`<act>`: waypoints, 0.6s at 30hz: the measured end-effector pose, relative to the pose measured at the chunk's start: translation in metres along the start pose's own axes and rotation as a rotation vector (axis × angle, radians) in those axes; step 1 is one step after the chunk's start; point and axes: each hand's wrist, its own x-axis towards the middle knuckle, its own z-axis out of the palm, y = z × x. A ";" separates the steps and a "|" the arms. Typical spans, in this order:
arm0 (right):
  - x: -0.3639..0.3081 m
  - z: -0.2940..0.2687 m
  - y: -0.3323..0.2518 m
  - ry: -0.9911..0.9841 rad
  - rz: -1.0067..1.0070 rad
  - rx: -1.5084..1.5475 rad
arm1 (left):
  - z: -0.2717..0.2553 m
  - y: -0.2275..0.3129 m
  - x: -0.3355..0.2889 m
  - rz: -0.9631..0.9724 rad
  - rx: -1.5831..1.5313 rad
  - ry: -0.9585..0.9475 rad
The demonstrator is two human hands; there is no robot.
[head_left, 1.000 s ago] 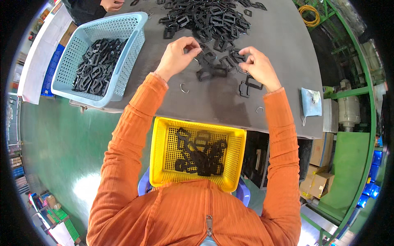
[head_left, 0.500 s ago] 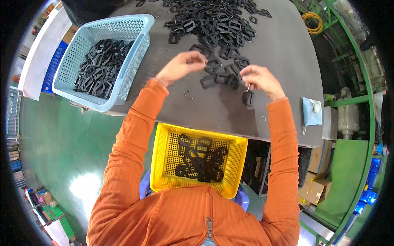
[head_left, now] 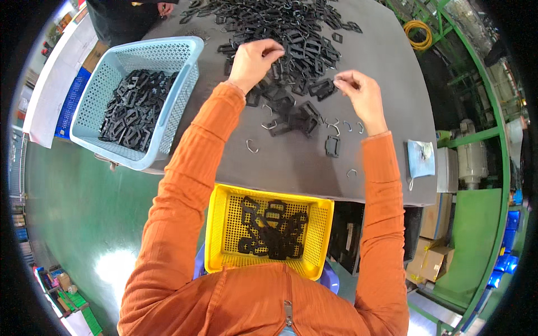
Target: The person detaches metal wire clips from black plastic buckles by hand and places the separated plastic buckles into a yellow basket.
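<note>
On the grey table, a large heap of black plastic buckles [head_left: 305, 47] with bent metal hooks among them spreads toward me. My left hand [head_left: 250, 66] hovers over the heap's left side, thumb and fingertips closed together; whatever they pinch is too small to make out. To the right of the heap my right hand [head_left: 363, 96] is raised, its fingers also closed in a pinch with nothing I can make out. Below it lie several loose metal hooks [head_left: 333, 129] and a single black buckle [head_left: 332, 146]. Another hook [head_left: 251, 147] rests nearer on the left.
A light blue basket [head_left: 162, 120] of black buckles stands at the table's left. Close to my body, a yellow basket [head_left: 213, 235] holds more black pieces. A blue face mask [head_left: 421, 159] lies at the right edge. Another person's hand [head_left: 165, 9] shows at the far left.
Both hands have moved farther away over the table. The buckle under my right hand now lies free, with several hooks visible beside it. Another person's hand has come into view.
</note>
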 end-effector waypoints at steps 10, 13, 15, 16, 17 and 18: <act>0.000 0.005 0.020 -0.277 0.038 -0.111 | -0.004 0.017 0.005 -0.477 -0.151 -0.425; -0.001 -0.005 0.034 -0.457 0.558 0.329 | -0.009 0.002 0.004 -0.744 -0.304 -0.494; -0.007 -0.014 0.040 -0.419 0.612 0.535 | -0.018 -0.011 0.000 -0.837 -0.412 -0.491; -0.010 -0.021 0.045 -0.373 0.666 0.741 | -0.021 -0.013 -0.002 -0.928 -0.522 -0.489; -0.007 -0.029 0.057 -0.361 0.666 0.811 | -0.024 -0.015 -0.006 -0.961 -0.570 -0.518; -0.007 -0.033 0.062 -0.361 0.667 0.811 | -0.023 -0.016 -0.010 -0.962 -0.570 -0.519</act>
